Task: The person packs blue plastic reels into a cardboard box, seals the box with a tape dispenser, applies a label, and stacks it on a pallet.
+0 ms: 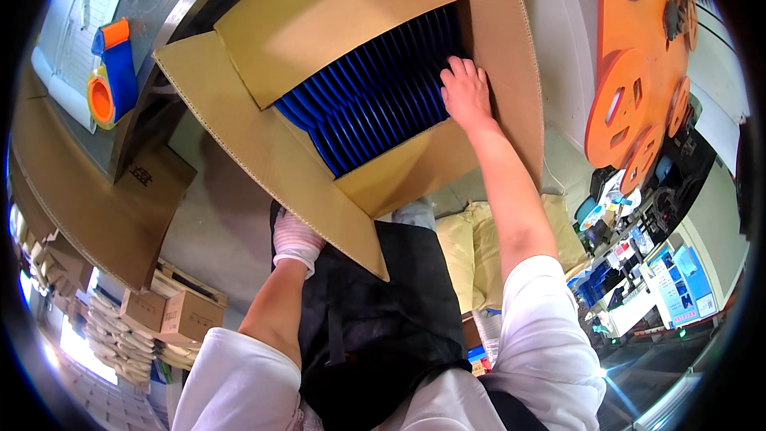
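An open cardboard box [431,161] holds several thin dark-blue round-edged pieces [375,88], standing on edge in two packed rows. My bare right hand [467,94] reaches into its right side, fingers bent and slightly apart at the end of the rows, next to the inner wall. It touches the blue pieces or rests just above them; which one I cannot tell. In a white and pinkish glove, my left hand [297,237] is at the near left flap [311,199]. The flap covers most of its fingers, so its grip is hidden.
A blue and orange tape dispenser [114,76] lies on the metal-edged table at left. Orange spools [618,108] are at right. Tan sacks [479,251] lie on the floor below the box. Closed cartons [190,316] and stacked sacks stand at lower left.
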`<state>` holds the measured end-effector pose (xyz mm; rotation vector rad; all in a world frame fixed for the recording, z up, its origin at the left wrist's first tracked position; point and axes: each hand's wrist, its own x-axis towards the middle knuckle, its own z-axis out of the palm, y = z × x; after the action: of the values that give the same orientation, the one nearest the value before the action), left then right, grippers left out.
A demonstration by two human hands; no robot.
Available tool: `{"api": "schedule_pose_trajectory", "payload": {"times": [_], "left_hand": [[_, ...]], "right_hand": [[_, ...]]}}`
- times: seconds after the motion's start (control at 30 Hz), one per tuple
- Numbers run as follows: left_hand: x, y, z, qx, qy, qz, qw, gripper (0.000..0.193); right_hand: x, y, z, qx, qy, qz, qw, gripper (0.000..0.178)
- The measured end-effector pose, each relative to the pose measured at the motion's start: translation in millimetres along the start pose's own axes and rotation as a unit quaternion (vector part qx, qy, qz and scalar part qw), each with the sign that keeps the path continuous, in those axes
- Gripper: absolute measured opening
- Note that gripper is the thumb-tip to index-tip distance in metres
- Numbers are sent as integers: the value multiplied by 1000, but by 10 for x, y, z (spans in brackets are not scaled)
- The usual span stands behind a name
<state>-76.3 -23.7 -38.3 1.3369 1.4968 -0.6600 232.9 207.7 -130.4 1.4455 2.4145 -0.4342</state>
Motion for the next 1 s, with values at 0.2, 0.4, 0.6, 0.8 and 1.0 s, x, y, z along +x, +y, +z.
{"api": "schedule_pose_trajectory", "payload": {"times": [0.2,0.4,0.6,0.8,1.0], "left_hand": [[23,-42,32,-10,-12,-17,1000,47],[11,-9,-46,-31,-23,-25,999,48],[26,-15,-1,-27,-20,-30,999,49],[14,-19,36,-29,-5,-29,999,46],[24,-31,129,-38,27,-26,999,44]], "right_hand": [[20,-85,131,32,64,-59,996,16],[20,-94,121,42,62,-47,996,7],[32,-229,67,52,29,-24,998,12],[57,-274,156,79,63,-91,991,11],[46,-328,104,54,20,-73,996,6]]}}
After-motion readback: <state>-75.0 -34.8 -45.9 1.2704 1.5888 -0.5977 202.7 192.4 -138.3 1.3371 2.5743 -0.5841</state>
